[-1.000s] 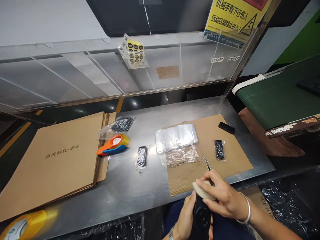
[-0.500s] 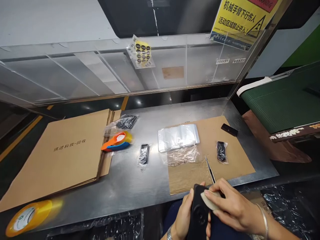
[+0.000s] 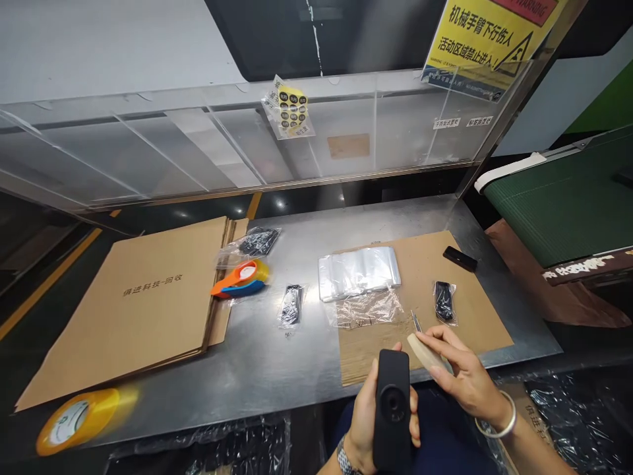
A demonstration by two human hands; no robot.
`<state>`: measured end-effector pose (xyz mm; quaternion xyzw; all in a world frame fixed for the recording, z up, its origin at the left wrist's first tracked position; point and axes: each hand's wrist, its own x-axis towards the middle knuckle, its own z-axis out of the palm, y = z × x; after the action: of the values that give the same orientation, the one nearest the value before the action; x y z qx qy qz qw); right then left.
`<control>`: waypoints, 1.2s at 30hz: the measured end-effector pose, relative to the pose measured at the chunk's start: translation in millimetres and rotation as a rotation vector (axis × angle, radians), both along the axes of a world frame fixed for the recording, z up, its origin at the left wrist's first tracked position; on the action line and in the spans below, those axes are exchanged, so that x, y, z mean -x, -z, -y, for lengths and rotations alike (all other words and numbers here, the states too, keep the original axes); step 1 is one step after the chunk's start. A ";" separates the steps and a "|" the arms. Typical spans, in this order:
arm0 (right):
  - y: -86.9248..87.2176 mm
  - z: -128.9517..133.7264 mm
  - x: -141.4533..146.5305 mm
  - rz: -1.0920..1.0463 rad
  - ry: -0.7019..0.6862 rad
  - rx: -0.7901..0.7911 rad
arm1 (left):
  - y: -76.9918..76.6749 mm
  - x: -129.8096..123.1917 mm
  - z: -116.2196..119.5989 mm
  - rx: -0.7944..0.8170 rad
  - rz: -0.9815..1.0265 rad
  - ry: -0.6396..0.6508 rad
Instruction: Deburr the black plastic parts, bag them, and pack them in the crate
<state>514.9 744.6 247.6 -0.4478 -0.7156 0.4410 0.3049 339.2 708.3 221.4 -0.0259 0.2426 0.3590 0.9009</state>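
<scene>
A long black device [image 3: 391,429] with a round lens-like ring stands upright in my left hand [image 3: 364,412], whose fingers wrap round it from both sides. To its right, my right hand [image 3: 462,369] pinches a pale, flat, oval pad [image 3: 426,353] between thumb and fingers, apart from the device. A thin metal tool [image 3: 416,321] lies on the cardboard sheet [image 3: 465,316], just beyond the pad. Clear plastic bags [image 3: 359,272] are stacked on the sheet. One bagged black item [image 3: 444,301] lies at its right, another [image 3: 291,305] on the metal table.
Flattened cartons [image 3: 143,297] cover the left of the metal table [image 3: 267,376], with an orange tape dispenser [image 3: 242,278] beside them. A yellow tape roll [image 3: 76,422] sits at the front left. A small black object [image 3: 459,258] lies at right; a green conveyor [image 3: 568,198] is beyond.
My right hand has drawn the pale pad off the black device, to the right. The device is now turned more upright, its face to the camera. The view has shifted slightly.
</scene>
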 end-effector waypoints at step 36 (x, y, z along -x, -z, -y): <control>221.5 -12.2 31.8 0.722 0.151 -0.055 | 21.3 22.8 -27.4 0.255 -0.226 -0.244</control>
<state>483.1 756.8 26.0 -0.6176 -0.7537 0.2114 0.0766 316.5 735.6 200.1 -0.1284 0.3805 0.4324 0.8073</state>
